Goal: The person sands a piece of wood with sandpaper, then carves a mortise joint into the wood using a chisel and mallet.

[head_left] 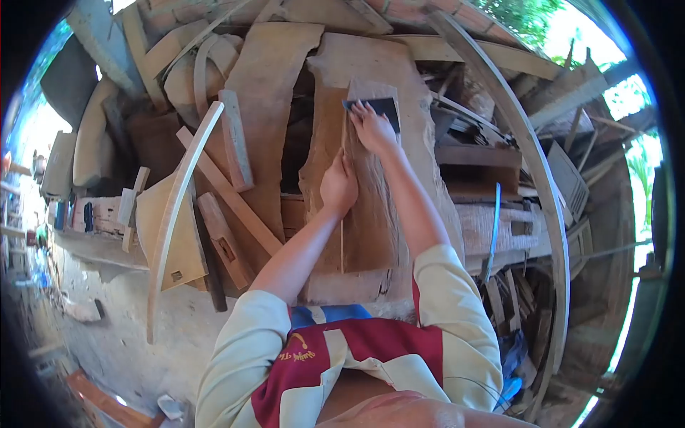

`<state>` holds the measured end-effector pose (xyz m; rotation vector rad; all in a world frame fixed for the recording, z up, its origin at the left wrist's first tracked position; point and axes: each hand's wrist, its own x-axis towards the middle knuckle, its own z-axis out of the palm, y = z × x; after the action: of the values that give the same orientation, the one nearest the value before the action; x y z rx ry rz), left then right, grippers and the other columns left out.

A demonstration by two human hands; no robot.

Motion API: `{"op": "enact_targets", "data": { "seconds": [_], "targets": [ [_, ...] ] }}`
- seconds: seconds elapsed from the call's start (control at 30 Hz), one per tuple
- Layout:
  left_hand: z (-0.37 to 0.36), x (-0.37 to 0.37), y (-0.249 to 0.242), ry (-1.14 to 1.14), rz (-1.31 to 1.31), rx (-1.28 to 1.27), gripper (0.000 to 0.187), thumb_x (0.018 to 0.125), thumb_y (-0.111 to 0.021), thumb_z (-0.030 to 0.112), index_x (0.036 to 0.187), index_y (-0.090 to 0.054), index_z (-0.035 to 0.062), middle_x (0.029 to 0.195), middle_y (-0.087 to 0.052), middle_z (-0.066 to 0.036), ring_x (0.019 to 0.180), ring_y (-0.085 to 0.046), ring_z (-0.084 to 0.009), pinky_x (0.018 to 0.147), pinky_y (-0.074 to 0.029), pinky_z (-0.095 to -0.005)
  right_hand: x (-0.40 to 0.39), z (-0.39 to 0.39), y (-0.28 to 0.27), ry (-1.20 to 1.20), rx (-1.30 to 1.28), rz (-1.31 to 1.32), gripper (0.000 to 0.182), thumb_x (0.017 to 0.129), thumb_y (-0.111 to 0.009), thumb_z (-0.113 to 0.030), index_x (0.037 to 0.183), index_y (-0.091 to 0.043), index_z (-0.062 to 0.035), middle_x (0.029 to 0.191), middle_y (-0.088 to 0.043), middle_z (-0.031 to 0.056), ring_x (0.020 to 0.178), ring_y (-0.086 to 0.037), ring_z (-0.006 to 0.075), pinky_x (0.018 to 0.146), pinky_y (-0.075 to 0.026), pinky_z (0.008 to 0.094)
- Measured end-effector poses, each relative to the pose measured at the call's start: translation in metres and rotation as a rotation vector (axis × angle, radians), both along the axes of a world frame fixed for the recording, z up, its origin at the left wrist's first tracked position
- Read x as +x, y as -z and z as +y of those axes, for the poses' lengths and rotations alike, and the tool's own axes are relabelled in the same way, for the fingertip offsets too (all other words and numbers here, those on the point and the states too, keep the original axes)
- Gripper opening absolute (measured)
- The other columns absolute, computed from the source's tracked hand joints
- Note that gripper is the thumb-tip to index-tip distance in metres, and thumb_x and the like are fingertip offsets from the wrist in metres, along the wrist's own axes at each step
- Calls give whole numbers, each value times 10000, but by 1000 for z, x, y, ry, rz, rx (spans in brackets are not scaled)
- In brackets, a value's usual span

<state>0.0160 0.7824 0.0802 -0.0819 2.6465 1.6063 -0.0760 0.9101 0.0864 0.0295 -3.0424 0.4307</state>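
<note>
A brown wooden board [371,221] lies lengthwise before me, on top of a wider wooden slab [421,143]. My left hand [338,187] is closed on the board's left edge, thumb pointing away from me. Farther up the same board, my right hand [372,128] presses a dark rectangular sheet [388,109], which looks like sandpaper, against the wood. Its fingers reach over the sheet toward the left edge, where a bit of blue shows. The sheet's underside is hidden, and part of its face is covered by my fingers.
Another rough-edged slab [260,107] lies to the left, with a dark gap between. A curved strip [178,207] stands at left beside a mortised wooden block [225,242]. At right, a long curved beam [539,157] rises near a blue-bladed saw [494,228] and piled scrap wood.
</note>
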Motion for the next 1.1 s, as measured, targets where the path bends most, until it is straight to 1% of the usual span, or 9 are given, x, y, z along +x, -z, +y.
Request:
{"op": "enact_targets", "data": {
  "seconds": [0.17, 0.37, 0.6, 0.67, 0.7, 0.8, 0.97, 1.0, 1.1],
  "targets": [
    [5, -2, 2, -4, 1, -78, 397, 905, -326, 310, 1170, -499, 70, 881, -598, -233, 820, -576, -380, 723, -443, -462, -98, 5, 6, -41, -55, -18, 451, 912, -281, -387, 1267, -431, -154, 1381, -312, -10, 1280, -276, 191, 1006, -227, 514],
    [4, -1, 1, -18, -1, -21, 404, 904, -327, 310, 1159, -511, 56, 888, -601, -224, 832, -574, -381, 739, -444, -447, -91, 3, 6, -79, -85, -30, 447, 914, -285, -386, 1253, -449, -145, 1367, -337, 3, 1283, -270, 192, 1008, -219, 518],
    [0, -9, 53, -47, 116, 246, 366, 903, -370, 287, 1068, -580, 36, 913, -616, -208, 852, -603, -318, 775, -450, -372, 60, -21, -10, -139, -149, -42, 407, 905, -351, -331, 1223, -471, -109, 1333, -385, 56, 1265, -301, 216, 997, -235, 515],
    [-26, -9, 71, 59, -226, 860, 383, 908, -400, 323, 1066, -575, 22, 992, -620, -132, 871, -604, -220, 801, -436, -344, 117, -30, -15, -158, -182, -46, 380, 897, -387, -291, 1214, -478, -101, 1328, -389, 64, 1257, -314, 217, 993, -239, 511],
    [-39, -1, 67, 54, -246, 905, 385, 911, -394, 332, 1056, -570, 21, 989, -615, -104, 848, -604, -192, 772, -435, -311, 148, -37, -19, -156, -187, -36, 371, 894, -402, -274, 1212, -479, -100, 1327, -390, 67, 1254, -318, 216, 992, -240, 507],
    [-71, 28, 23, 13, -474, 752, 385, 909, -401, 330, 1059, -564, 15, 979, -617, -96, 845, -602, -186, 718, -432, -275, 231, -56, -29, -113, -164, -74, 383, 887, -423, -280, 1224, -469, -105, 1335, -383, 51, 1254, -320, 206, 1001, -228, 495],
    [-70, 61, 41, 165, -216, 398, 317, 845, -545, 294, 900, -632, -6, 835, -620, -47, 774, -559, -100, 683, -434, -248, 318, -77, -45, -73, -171, -141, 382, 890, -433, -253, 1247, -451, -117, 1337, -382, 55, 1273, -293, 213, 1015, -203, 472],
    [-67, 67, 39, 198, -87, 328, 344, 842, -522, 298, 919, -616, -23, 853, -644, -141, 800, -615, -194, 685, -454, -295, 324, -76, -45, -69, -171, -145, 386, 887, -439, -257, 1248, -450, -121, 1337, -383, 48, 1271, -296, 206, 1015, -207, 466],
    [-60, 75, 46, 261, -6, 355, 324, 854, -499, 268, 948, -609, -22, 865, -637, -167, 821, -617, -229, 721, -457, -319, 325, -78, -44, -60, -149, -140, 391, 884, -446, -268, 1249, -450, -128, 1337, -386, 34, 1268, -303, 194, 1014, -215, 458]
  ]
}}
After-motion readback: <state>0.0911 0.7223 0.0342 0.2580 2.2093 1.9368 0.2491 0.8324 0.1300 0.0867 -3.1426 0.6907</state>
